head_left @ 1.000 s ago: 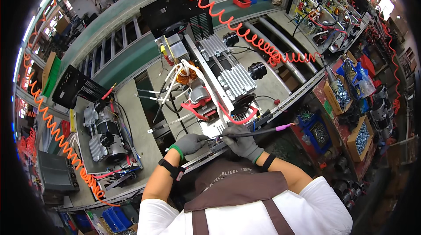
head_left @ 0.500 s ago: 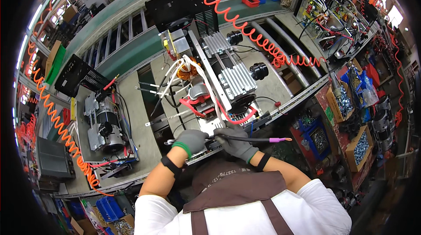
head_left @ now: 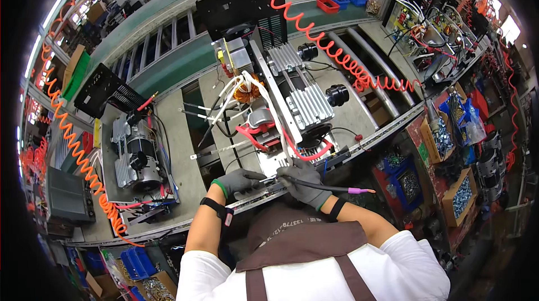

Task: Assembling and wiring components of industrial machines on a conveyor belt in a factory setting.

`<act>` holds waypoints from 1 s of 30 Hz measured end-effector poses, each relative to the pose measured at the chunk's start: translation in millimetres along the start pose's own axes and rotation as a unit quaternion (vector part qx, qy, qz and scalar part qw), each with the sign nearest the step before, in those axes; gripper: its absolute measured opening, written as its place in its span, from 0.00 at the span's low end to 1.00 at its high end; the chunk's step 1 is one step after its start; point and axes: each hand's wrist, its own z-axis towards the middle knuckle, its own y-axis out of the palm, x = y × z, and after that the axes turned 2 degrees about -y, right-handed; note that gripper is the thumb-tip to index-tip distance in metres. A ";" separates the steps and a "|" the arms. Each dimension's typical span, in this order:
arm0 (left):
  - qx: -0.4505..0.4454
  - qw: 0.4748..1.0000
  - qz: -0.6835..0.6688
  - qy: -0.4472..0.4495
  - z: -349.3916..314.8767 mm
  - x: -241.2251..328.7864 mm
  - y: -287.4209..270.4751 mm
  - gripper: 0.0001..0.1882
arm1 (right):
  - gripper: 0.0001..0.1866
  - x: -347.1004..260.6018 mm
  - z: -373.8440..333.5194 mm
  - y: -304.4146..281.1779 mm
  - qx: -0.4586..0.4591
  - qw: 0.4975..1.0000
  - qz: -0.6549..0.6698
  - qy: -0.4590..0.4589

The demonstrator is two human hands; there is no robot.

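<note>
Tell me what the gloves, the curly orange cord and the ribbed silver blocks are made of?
The glove on the left hand and on the right hand looks like grey knitted fabric, matte and soft. The curly orange cord seems to be glossy plastic or rubber, springy like a coil. The ribbed silver blocks look like bare metal, probably aluminium, dull-shiny with straight fins.

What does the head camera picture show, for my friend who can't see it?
A person's gloved left hand and right hand grip a thin black cable with a pink tip at the near edge of an open grey machine on a workbench.
</note>
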 end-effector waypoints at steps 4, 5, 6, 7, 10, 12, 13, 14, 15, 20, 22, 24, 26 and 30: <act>0.109 0.915 0.387 0.032 1.7 12.5 11.4 0.17 | 0.11 -0.8 2.8 -2.2 -0.012 1.000 0.002 0.005; 0.127 0.888 0.443 0.003 1.4 13.4 7.6 0.18 | 0.11 -0.6 3.8 -2.7 -0.030 0.999 0.004 0.013; 0.125 0.871 0.475 0.020 3.3 15.5 12.5 0.19 | 0.11 -1.0 3.9 -3.3 -0.028 1.000 0.000 0.002; 0.090 0.947 0.307 0.001 1.4 15.0 5.7 0.19 | 0.11 -2.2 4.1 -3.4 -0.004 1.000 0.005 -0.004; 0.007 0.999 0.032 -0.036 0.5 14.0 2.3 0.20 | 0.12 -4.0 4.7 -4.1 0.018 1.000 0.016 -0.001; 0.031 0.996 0.072 -0.046 0.8 11.3 5.1 0.19 | 0.11 -3.6 5.0 -4.1 0.042 0.999 -0.006 -0.019; 0.103 0.938 0.317 0.091 1.7 9.6 8.7 0.18 | 0.11 -3.3 4.7 -3.7 0.026 1.000 -0.005 -0.010; 0.116 0.918 0.379 0.030 2.2 7.8 11.8 0.18 | 0.11 -2.5 4.7 -3.0 0.011 1.000 0.002 -0.002; 0.135 0.900 0.415 -0.009 1.9 5.6 11.3 0.18 | 0.11 -2.0 4.1 -2.4 -0.005 1.000 0.014 0.010; 0.014 1.000 0.025 -0.001 -3.8 6.8 2.6 0.18 | 0.08 -1.5 3.7 -0.8 -0.011 1.000 0.010 0.004; 0.035 0.995 0.069 -0.058 -4.5 12.1 5.2 0.19 | 0.08 -1.8 4.4 -0.7 -0.012 1.000 0.014 0.008; 0.115 0.921 0.372 0.014 -3.1 16.5 13.1 0.18 | 0.08 -2.1 5.0 -0.6 0.009 1.000 0.022 0.003; 0.121 0.866 0.484 0.020 -1.8 15.8 18.1 0.18 | 0.08 -2.1 5.7 -0.6 -0.013 1.000 0.006 0.005; 0.023 0.999 0.022 -0.018 -3.6 -1.8 -0.8 0.21 | 0.08 -3.2 7.9 -2.1 0.005 1.000 0.013 -0.001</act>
